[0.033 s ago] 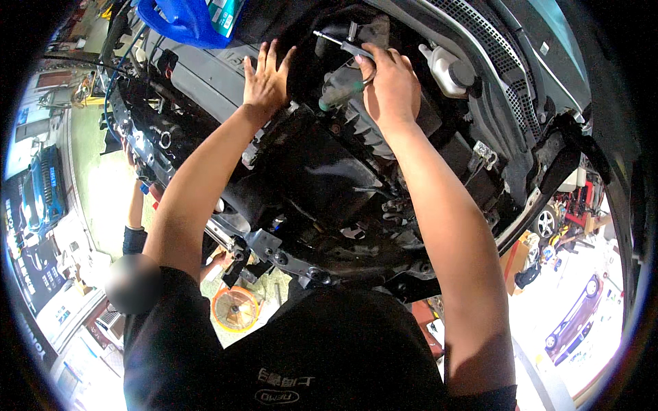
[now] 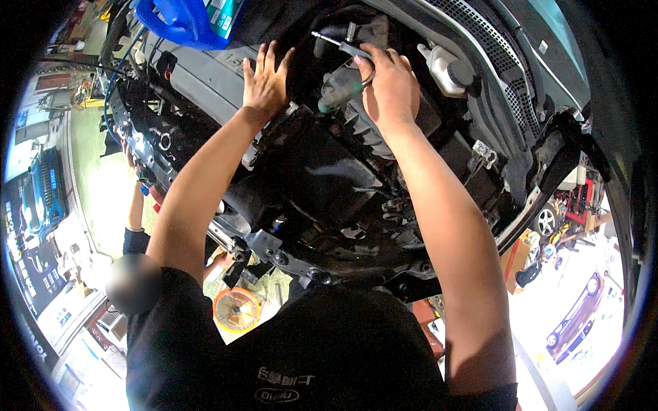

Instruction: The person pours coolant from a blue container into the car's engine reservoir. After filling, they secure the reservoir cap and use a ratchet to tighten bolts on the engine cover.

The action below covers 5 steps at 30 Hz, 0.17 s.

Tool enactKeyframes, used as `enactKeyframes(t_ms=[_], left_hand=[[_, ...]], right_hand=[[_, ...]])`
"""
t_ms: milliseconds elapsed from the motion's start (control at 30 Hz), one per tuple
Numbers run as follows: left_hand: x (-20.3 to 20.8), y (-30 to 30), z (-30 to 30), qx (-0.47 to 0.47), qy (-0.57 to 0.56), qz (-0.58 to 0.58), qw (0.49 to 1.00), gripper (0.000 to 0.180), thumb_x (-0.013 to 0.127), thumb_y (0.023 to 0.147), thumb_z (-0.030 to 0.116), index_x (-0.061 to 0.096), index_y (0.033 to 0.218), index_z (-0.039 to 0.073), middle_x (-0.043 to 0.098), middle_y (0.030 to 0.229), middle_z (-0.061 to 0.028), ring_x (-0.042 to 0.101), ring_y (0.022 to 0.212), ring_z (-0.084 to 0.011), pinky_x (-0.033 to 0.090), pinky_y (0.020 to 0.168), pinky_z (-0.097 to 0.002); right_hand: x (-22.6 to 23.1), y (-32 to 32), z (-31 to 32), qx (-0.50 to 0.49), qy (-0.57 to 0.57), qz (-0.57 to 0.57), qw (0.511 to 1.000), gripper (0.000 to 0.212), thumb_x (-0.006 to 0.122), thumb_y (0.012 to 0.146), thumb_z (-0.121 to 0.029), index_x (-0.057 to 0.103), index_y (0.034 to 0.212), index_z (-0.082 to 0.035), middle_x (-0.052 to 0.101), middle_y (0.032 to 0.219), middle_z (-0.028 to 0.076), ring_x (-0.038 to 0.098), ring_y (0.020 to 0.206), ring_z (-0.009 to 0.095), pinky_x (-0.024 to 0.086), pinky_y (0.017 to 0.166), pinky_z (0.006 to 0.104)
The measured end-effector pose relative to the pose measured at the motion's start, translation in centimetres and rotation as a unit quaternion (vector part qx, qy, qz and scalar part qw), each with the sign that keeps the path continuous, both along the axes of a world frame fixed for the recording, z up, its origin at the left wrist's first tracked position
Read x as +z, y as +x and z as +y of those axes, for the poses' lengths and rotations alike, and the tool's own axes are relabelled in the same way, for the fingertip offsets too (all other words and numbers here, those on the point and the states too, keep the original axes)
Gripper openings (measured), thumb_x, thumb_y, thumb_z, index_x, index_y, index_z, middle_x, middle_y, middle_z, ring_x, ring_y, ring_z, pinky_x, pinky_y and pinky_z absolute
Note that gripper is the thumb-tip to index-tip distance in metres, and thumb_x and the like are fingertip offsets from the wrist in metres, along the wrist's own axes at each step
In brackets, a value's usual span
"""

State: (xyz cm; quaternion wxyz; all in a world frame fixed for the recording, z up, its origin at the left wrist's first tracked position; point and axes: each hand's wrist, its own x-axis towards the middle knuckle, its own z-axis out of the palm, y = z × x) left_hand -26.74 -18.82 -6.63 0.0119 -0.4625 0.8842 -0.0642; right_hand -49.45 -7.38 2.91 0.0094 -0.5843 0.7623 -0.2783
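Observation:
My left hand [image 2: 266,81] lies with fingers spread along the edge of the grey engine cover [image 2: 205,75], holding nothing. My right hand [image 2: 392,88] is closed round a screwdriver-like tool [image 2: 351,49]. This tool has a dark grey handle, and its thin metal shaft points up and to the left over the dark engine parts. A blurred, green-ended piece [image 2: 326,105] juts out below the same hand; I cannot tell whether it is also held. The engine bay's black parts [image 2: 322,168] spread out beneath both arms.
A blue jug [image 2: 185,27] stands at the far left on the engine. A white reservoir with a dark cap [image 2: 449,72] sits right of my right hand. Another person's arm [image 2: 135,209] reaches in at the left. An orange-rimmed bucket [image 2: 236,309] stands on the floor below the car's front.

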Motion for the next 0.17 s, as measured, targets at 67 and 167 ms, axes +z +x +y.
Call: enactKeyframes(t_ms=[67,167], left_hand=[[-0.3,-0.09,-0.1,0.007,-0.002,0.002,1.0,0.08,0.055,0.095,0.008,0.025,0.167,0.023,0.021,0.173,-0.0153,0.018,0.161,-0.0339,0.019,0.125,-0.0638],[-0.95,-0.01,-0.25,0.015,0.008,-0.009,1.0,0.081,0.057,0.094,0.008,0.025,0.167,0.023,0.02,0.173,-0.0152,0.016,0.161,-0.0339,0.018,0.125,-0.063]], right_hand=[[0.13,-0.17,0.21,0.019,-0.025,-0.006,0.999,0.033,0.061,0.104,-0.036,0.071,0.127,-0.015,0.071,0.114,0.011,0.064,0.111,0.035,0.053,0.095,0.044],[-0.46,0.25,0.62,0.017,-0.023,0.012,1.0,0.033,0.063,0.103,-0.036,0.071,0.127,-0.015,0.07,0.114,0.013,0.064,0.112,0.034,0.053,0.096,0.0441]])
